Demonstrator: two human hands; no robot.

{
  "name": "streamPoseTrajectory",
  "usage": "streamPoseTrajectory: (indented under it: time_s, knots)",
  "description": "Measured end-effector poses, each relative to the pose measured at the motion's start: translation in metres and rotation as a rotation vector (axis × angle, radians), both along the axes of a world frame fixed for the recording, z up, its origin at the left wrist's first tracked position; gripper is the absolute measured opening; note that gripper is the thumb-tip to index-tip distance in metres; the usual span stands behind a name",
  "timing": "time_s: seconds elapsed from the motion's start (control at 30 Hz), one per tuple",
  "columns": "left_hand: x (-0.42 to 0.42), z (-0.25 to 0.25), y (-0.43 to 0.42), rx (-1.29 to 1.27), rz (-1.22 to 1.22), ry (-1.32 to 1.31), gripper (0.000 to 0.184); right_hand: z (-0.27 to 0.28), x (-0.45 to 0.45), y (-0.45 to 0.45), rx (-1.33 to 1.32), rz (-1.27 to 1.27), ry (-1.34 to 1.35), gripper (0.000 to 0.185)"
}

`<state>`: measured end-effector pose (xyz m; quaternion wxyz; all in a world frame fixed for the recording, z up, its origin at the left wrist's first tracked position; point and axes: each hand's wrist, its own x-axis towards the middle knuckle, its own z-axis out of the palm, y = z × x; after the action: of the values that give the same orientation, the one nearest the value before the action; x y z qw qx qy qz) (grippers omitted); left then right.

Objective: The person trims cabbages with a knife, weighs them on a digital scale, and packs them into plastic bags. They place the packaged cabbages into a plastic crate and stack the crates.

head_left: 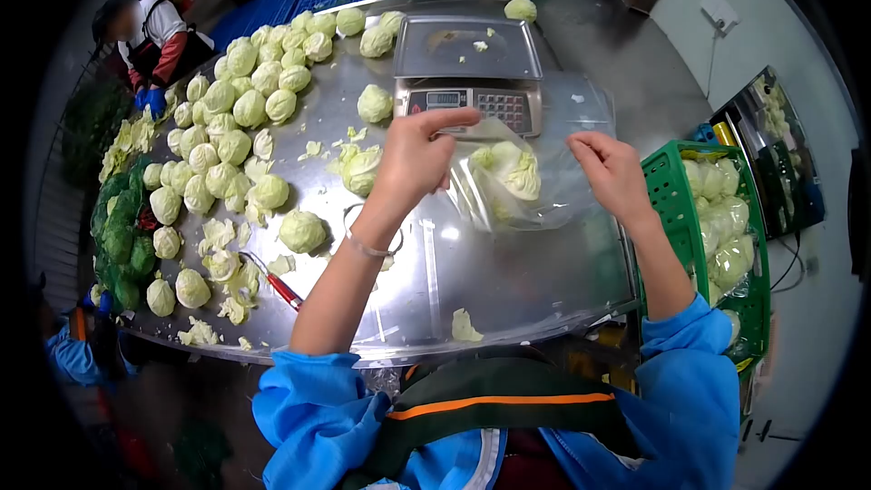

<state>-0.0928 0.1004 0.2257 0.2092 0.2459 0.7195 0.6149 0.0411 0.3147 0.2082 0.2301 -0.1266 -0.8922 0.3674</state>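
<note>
A clear plastic bag (474, 198) with cabbage (520, 178) in it lies on the metal table (508, 272), in front of the scale. My left hand (419, 156) is at the bag's left side, index finger stretched along its top edge and the other fingers curled in on the film. At the bag's right side my right hand (610, 171) is closed in a pinch on the film. Just left of my left hand sits a cabbage with loose leaves (360, 169).
A digital scale (467, 47) stands behind the bag. Many cabbages (218, 141) cover the table's left half, near a red-handled knife (283, 290). A green crate (667, 218) of bagged cabbages is at right. One co-worker (156, 41) stands at the far left, another person's blue sleeve (77, 354) lower left.
</note>
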Motion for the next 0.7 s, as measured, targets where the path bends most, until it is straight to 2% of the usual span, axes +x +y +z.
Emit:
streamPoseTrajectory:
  time_s: [0.1,0.2,0.3,0.43,0.5,0.57,0.63,0.7]
  knots:
    - [0.001,-0.028,-0.018,0.014,0.045,-0.007,0.040,-0.025,-0.010,-0.006,-0.340,-0.129,0.101,0.020]
    - [-0.015,-0.059,-0.014,-0.125,0.065,-0.017,0.039,-0.061,-0.030,0.014,-0.075,-0.127,-0.036,0.019]
    - [-0.010,-0.075,-0.019,-0.113,0.107,-0.028,0.038,-0.071,-0.024,-0.003,-0.178,-0.142,0.019,0.020]
    - [0.043,-0.093,-0.038,-0.100,0.089,0.039,0.038,-0.111,0.019,-0.021,-0.154,-0.257,0.115,0.019]
    - [0.070,-0.129,-0.047,-0.086,0.064,0.314,0.037,-0.133,0.051,-0.034,-0.217,-0.294,0.102,0.018]
    - [0.097,-0.143,-0.055,-0.090,0.051,0.079,0.038,-0.154,0.075,-0.047,-0.347,-0.354,0.025,0.018]
    - [0.114,-0.157,-0.059,-0.175,0.084,-0.093,0.049,-0.170,0.090,-0.063,-0.443,-0.385,-0.005,0.018]
    - [0.126,-0.170,-0.065,-0.256,0.098,-0.115,0.050,-0.182,0.101,-0.075,-0.499,-0.384,0.010,0.019]
